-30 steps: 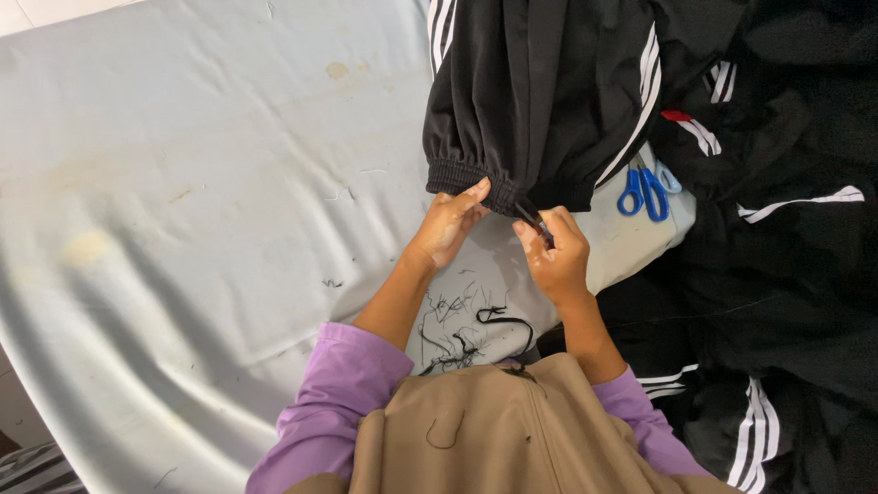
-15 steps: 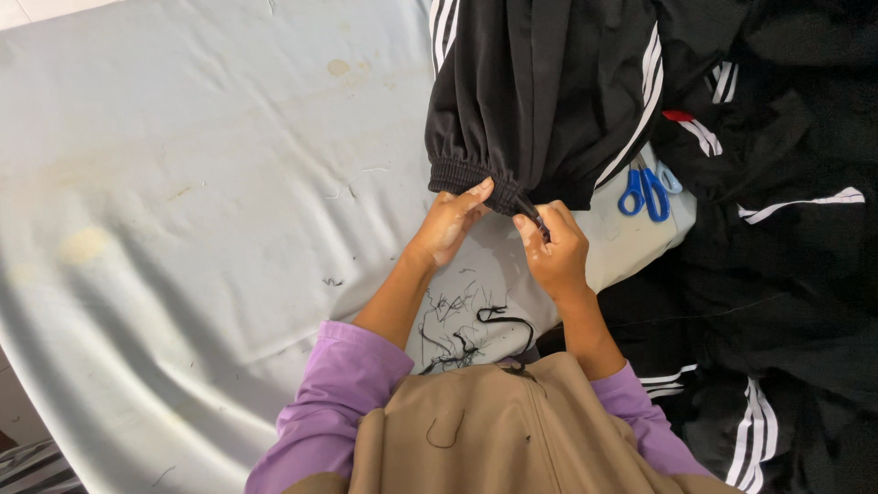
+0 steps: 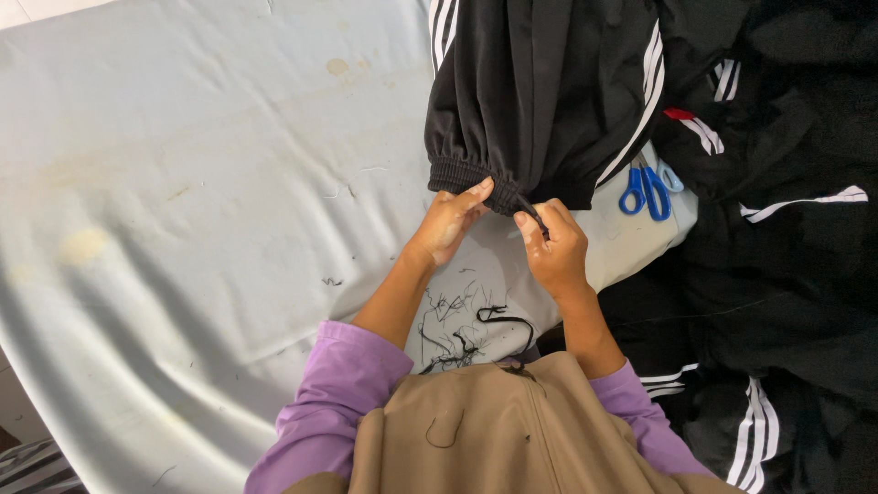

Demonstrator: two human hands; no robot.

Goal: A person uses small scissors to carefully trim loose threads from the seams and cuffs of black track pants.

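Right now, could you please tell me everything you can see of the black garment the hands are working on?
The garment is black, of smooth knit-looking fabric, with white stripes down its side. Its gathered ribbed cuff points toward the person, and the rest runs off the top of the view. It lies on a pale cloth. The left hand pinches the cuff's edge; the right hand holds a small dark bit at the hem.

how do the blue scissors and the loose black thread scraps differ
The blue scissors lie beside the black garment, beyond the right hand; the thread scraps lie between the forearms. The scissors are one rigid blue-handled piece; the scraps are many thin, curled black bits. Neither hand touches either; both rest on the pale cloth.
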